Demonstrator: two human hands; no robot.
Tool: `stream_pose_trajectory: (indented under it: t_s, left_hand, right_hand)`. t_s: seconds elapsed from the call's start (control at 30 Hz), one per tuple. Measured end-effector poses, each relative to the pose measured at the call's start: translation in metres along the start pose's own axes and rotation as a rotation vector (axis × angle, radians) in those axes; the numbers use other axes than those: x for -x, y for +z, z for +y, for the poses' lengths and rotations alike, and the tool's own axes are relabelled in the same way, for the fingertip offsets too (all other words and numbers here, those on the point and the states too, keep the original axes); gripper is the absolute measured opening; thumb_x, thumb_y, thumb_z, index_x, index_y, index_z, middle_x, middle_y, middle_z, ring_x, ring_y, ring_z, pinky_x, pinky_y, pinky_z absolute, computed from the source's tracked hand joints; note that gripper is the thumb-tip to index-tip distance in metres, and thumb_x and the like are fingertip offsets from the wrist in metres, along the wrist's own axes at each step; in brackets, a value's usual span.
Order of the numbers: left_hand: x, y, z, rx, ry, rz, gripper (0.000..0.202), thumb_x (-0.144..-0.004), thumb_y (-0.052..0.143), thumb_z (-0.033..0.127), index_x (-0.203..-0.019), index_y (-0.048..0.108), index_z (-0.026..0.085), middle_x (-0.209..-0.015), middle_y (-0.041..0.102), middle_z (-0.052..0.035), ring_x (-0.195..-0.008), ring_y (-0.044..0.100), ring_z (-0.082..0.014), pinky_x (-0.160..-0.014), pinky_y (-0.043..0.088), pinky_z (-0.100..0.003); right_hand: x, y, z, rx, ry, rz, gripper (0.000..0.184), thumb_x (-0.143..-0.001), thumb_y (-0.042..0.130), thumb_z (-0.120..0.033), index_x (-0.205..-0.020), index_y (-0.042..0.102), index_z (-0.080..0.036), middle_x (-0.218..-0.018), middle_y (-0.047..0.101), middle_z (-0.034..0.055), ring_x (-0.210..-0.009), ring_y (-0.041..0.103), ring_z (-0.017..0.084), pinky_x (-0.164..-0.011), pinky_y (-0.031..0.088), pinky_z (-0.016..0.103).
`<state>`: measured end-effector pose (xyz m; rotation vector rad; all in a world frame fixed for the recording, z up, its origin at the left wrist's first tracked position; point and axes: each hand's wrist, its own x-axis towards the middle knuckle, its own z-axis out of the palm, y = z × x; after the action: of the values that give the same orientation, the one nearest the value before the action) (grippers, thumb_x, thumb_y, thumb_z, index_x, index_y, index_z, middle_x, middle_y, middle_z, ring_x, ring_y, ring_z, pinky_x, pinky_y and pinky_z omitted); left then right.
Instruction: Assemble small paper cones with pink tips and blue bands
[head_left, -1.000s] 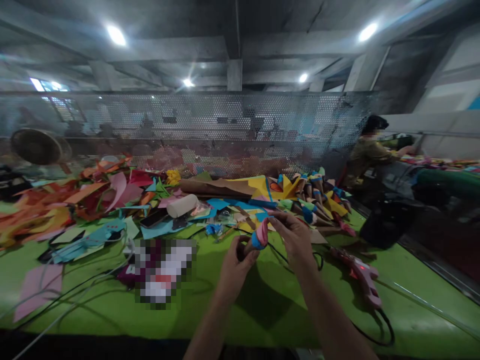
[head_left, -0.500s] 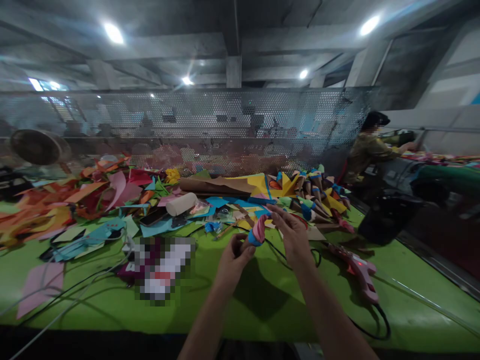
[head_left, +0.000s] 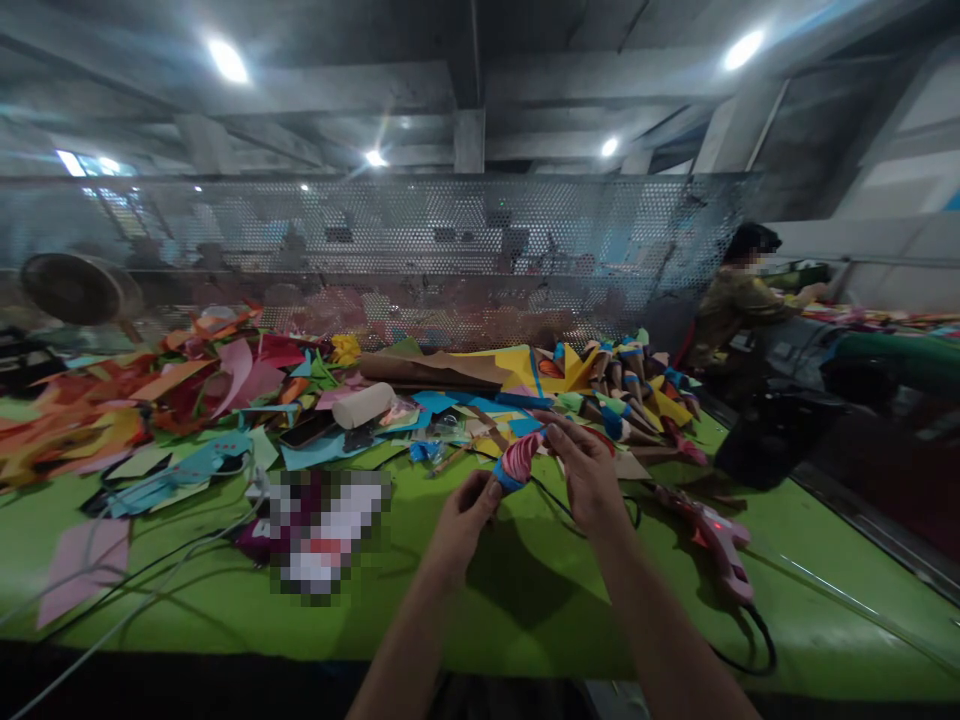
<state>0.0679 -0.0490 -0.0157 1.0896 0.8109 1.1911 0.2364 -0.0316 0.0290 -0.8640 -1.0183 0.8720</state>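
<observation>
My left hand (head_left: 461, 515) pinches the lower end of a small rolled paper cone (head_left: 514, 462), pink and red with a blue band round it. My right hand (head_left: 589, 475) grips the cone's upper pink edge with fingers curled. Both hands hover just above the green table (head_left: 525, 600), near its middle. A pile of finished cones (head_left: 634, 395) lies behind my right hand.
A pink glue gun (head_left: 716, 545) with a black cord lies to the right of my hands. Coloured paper scraps (head_left: 150, 400) cover the table's left and back. A white roll (head_left: 364, 406) lies among them. A perforated metal screen (head_left: 420, 250) stands behind. Another person (head_left: 739, 295) works at the far right.
My hands have lifted the cone slightly and turned it. The right hand's fingers have shifted along the cone's top edge.
</observation>
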Motion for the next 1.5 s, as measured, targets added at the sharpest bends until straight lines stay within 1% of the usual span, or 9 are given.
stream_pose_trajectory:
  t_s: [0.1,0.23,0.47,0.67,0.87,1.0,1.13,1.33,1.5]
  left_hand:
    - [0.001,0.0,0.0,0.063,-0.037,0.032,0.048,-0.066,0.077,0.06,-0.079,0.064,0.016,-0.063,0.049,0.0036,-0.057,0.042,-0.0078,-0.056,0.035,-0.019]
    - [0.001,0.001,0.0,0.117,-0.029,0.0,0.047,-0.069,0.074,0.06,-0.071,0.061,0.015,-0.059,0.045,0.004,-0.054,0.039,-0.0072,-0.052,0.032,-0.019]
    - [-0.001,-0.002,-0.007,0.214,-0.067,-0.023,0.044,-0.073,0.073,0.057,-0.076,0.064,0.015,-0.06,0.047,0.0036,-0.054,0.039,-0.0072,-0.053,0.033,-0.019]
    - [0.0,-0.001,-0.004,0.202,-0.066,-0.038,0.046,-0.072,0.074,0.059,-0.073,0.063,0.015,-0.057,0.047,0.0037,-0.054,0.039,-0.0078,-0.053,0.033,-0.021]
    - [0.0,0.0,-0.003,0.224,-0.085,0.004,0.048,-0.07,0.075,0.061,-0.079,0.068,0.014,-0.06,0.046,0.0037,-0.055,0.037,-0.0069,-0.053,0.032,-0.02]
    - [0.001,0.0,-0.003,0.237,-0.092,0.0,0.05,-0.07,0.074,0.062,-0.082,0.071,0.013,-0.061,0.046,0.0029,-0.055,0.039,-0.007,-0.053,0.033,-0.02]
    - [0.001,0.0,-0.004,0.229,-0.092,-0.015,0.051,-0.071,0.072,0.063,-0.079,0.07,0.013,-0.058,0.045,0.0035,-0.054,0.039,-0.007,-0.053,0.033,-0.02]
    - [0.0,0.002,-0.002,0.24,-0.102,0.043,0.047,-0.066,0.078,0.058,-0.08,0.066,0.015,-0.061,0.047,0.0042,-0.055,0.039,-0.0068,-0.053,0.034,-0.02]
    - [0.0,0.002,-0.001,0.183,-0.081,0.073,0.049,-0.06,0.082,0.058,-0.08,0.065,0.017,-0.063,0.049,0.0045,-0.058,0.042,-0.008,-0.058,0.038,-0.021]
  right_hand:
    - [0.001,-0.001,0.002,-0.039,0.002,-0.023,0.028,-0.077,0.075,-0.045,-0.099,0.077,-0.028,-0.095,0.073,0.0026,-0.082,0.06,0.018,-0.074,0.045,0.03]
    - [0.0,-0.002,0.005,-0.05,-0.001,-0.014,0.021,-0.075,0.078,-0.043,-0.088,0.078,-0.027,-0.092,0.074,0.0032,-0.084,0.061,0.019,-0.077,0.045,0.031]
    - [0.0,-0.003,0.007,-0.043,-0.028,0.001,0.021,-0.071,0.08,-0.043,-0.084,0.077,-0.026,-0.084,0.073,0.0017,-0.077,0.059,0.017,-0.075,0.045,0.031]
    - [0.002,0.0,0.004,-0.014,-0.061,0.018,0.019,-0.071,0.08,-0.041,-0.081,0.076,-0.025,-0.08,0.071,0.0013,-0.078,0.058,0.018,-0.075,0.045,0.031]
    - [0.004,0.003,-0.003,0.011,-0.074,0.003,0.025,-0.074,0.077,-0.043,-0.093,0.077,-0.027,-0.1,0.073,0.0035,-0.092,0.061,0.021,-0.081,0.045,0.033]
    - [0.004,0.002,-0.001,0.036,-0.093,-0.003,0.02,-0.072,0.079,-0.038,-0.089,0.077,-0.027,-0.093,0.074,0.0023,-0.092,0.061,0.021,-0.081,0.045,0.033]
    - [0.003,0.001,0.001,0.049,-0.12,-0.003,0.014,-0.074,0.078,-0.037,-0.084,0.077,-0.027,-0.087,0.074,0.0015,-0.09,0.062,0.021,-0.082,0.045,0.033]
    - [0.005,0.003,-0.002,0.066,-0.104,0.023,0.023,-0.077,0.074,-0.041,-0.094,0.077,-0.027,-0.102,0.074,0.0041,-0.104,0.06,0.025,-0.087,0.045,0.036]
    - [0.005,0.003,-0.001,0.064,-0.088,0.043,0.024,-0.074,0.077,-0.043,-0.091,0.076,-0.026,-0.094,0.073,0.0036,-0.094,0.061,0.023,-0.081,0.046,0.034]
